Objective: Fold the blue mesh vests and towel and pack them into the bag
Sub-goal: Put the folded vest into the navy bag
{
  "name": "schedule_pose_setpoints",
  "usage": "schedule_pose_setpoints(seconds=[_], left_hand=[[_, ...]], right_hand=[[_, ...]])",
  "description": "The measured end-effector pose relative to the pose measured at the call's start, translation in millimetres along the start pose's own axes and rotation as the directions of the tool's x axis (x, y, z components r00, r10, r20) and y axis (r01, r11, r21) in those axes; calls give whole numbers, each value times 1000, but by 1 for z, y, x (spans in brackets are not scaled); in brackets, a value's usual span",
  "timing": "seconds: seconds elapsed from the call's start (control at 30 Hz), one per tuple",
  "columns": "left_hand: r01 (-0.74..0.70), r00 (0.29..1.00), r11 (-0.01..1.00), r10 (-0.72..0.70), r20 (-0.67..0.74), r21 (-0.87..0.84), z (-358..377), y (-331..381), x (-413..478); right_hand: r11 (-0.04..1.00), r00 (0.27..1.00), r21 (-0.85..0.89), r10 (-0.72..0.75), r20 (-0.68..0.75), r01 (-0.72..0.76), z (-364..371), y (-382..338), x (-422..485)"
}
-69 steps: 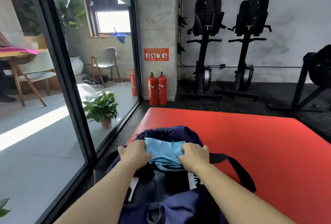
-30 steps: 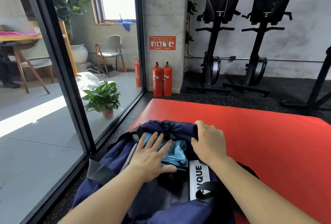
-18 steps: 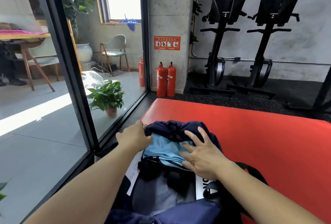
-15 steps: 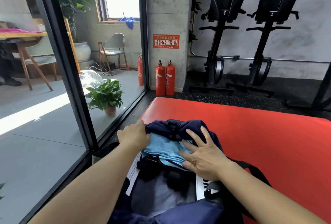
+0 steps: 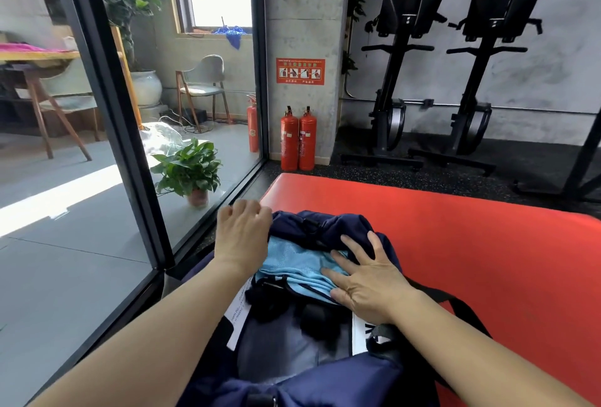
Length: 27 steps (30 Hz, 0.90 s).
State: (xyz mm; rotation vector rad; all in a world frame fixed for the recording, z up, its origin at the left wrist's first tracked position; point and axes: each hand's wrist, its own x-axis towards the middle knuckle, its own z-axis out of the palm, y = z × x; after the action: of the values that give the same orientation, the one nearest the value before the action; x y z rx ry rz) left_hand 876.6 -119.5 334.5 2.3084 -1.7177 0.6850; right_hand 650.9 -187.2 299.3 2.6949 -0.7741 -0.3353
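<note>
Red mat (image 5: 471, 244), navy bag (image 5: 328, 228) lying open on it, long axis pointing away from the wearer, folded blue mesh vests (image 5: 289, 265) crosswise in its far end, right hand (image 5: 367, 280) pressing them with fingers spread, left hand (image 5: 242, 234) fingers curled at the bag's left rim, grip unclear.

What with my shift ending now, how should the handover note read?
Left hand: fingers curled at the left rim of the navy fabric bag; its grip is hidden.
Right hand: flat, fingers spread, pressing the folded light-blue mesh vests into the bag's open mouth.
The bag lies on the red padded mat.
Done: folding; bundle mostly in.
To do: push it fully down.
Towel: not distinguishable in the bundle.
</note>
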Motion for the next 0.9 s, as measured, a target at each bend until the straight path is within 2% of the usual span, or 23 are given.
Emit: schedule_pose_setpoints(seconds=[0.07,0.13,0.23,0.3,0.4,0.5,0.67,0.77,0.9], left_hand=[[-184,983,981,183,-19,-69,-6,4,-3],[-271,948,947,293,125,-171,-7,7,-8],[-250,840,955,295,455,-157,-1,1,-18],[-214,800,967,253,543,-135,3,-5,-20],[-216,799,963,268,538,-158,0,-3,-15],[-269,799,945,326,505,-186,-2,9,-7],[-164,771,952,288,568,-260,3,13,3],[-197,777,964,264,572,-177,7,12,4],[-273,845,962,238,479,2,8,18,-1]], right_hand=[[1000,1000,-6,9,-1,-9,-2,-2,0],[1000,1000,-4,24,3,-24,-2,-2,0],[1000,999,-13,28,19,-27,-2,-1,0],[999,999,-21,33,19,-32,-4,-2,-1],[996,996,-10,88,28,-88,-13,-5,-3],[996,997,44,77,4,-77,-17,-6,-1],[998,999,49,45,-18,-44,-10,4,-1],[997,998,48,65,-12,-64,0,2,-1],[982,986,86,165,15,-165,3,2,-7]])
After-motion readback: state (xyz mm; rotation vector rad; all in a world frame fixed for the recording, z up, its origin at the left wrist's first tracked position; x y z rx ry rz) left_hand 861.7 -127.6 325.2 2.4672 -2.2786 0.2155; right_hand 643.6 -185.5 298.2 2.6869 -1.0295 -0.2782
